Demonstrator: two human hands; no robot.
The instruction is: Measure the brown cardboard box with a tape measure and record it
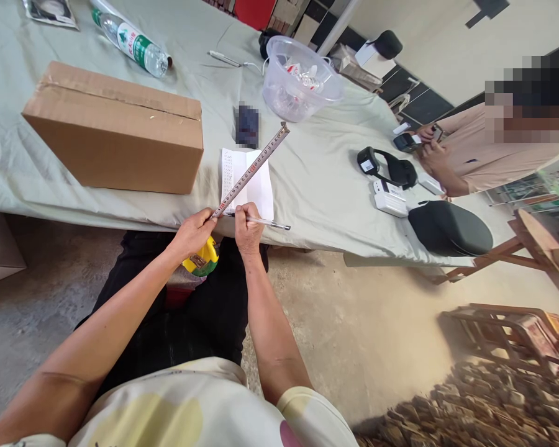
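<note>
My left hand (193, 234) grips a yellow tape measure (204, 257) at the table's near edge. Its blade (254, 169) runs out up and to the right over a white sheet of paper (261, 186). My right hand (248, 230) is closed on a pen (266, 223), and its fingers also pinch the blade near the case. A closed cardboard box (116, 127) lies to the left on the grey-green tablecloth (317, 180).
A clear plastic bowl (302, 77) with small items, a lying water bottle (133, 43) and a dark phone (248, 126) sit further back. To the right lie a black headset (389, 167), white devices (390, 202), a black case (449, 228). A seated person (466, 152) holds a phone. Wooden furniture (535, 242) stands right.
</note>
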